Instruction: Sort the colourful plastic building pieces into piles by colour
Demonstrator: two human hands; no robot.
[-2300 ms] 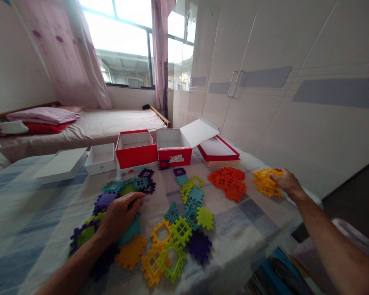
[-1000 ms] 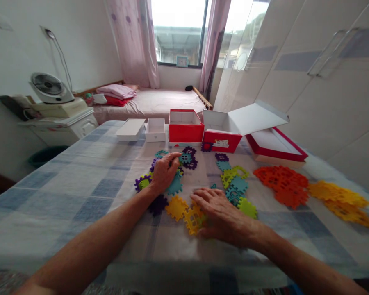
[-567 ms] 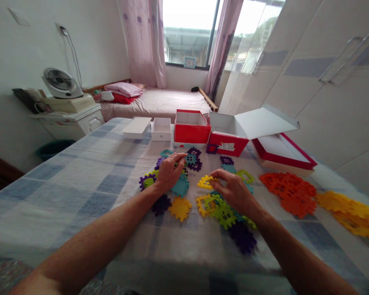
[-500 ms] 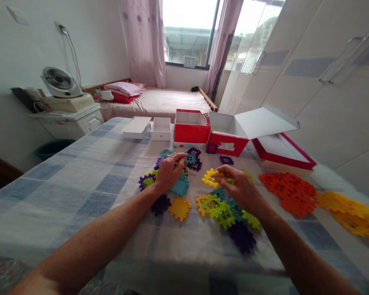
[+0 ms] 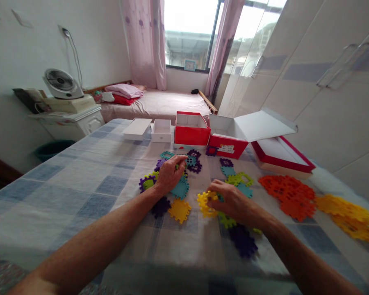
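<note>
our right hand (image 5: 232, 201) closes its fingertips on a yellow tile (image 5: 204, 203) low over the surface (image 5: 80, 180). the tile lies toward our left hand (image 5: 168, 175), which curls over a teal tile (image 5: 181, 189); we cannot tell whether it grips anything.

— We see a yellow toothed plastic tile (image 5: 204, 203) here, smooth with a slight sheen.
— We find the same smooth plastic in the heap of orange toothed tiles (image 5: 290, 196) and in the dark purple toothed tile (image 5: 243, 241).
— Under them we make out a blue-and-white checked cloth (image 5: 80, 180), matt and softly woven.
— We take the red open box (image 5: 192, 136) for matt cardboard, lined in white paper.
— And we note the white wardrobe doors (image 5: 326, 114), smooth and glossy, and the pink curtain (image 5: 144, 41) of thin, sheer fabric.
</note>
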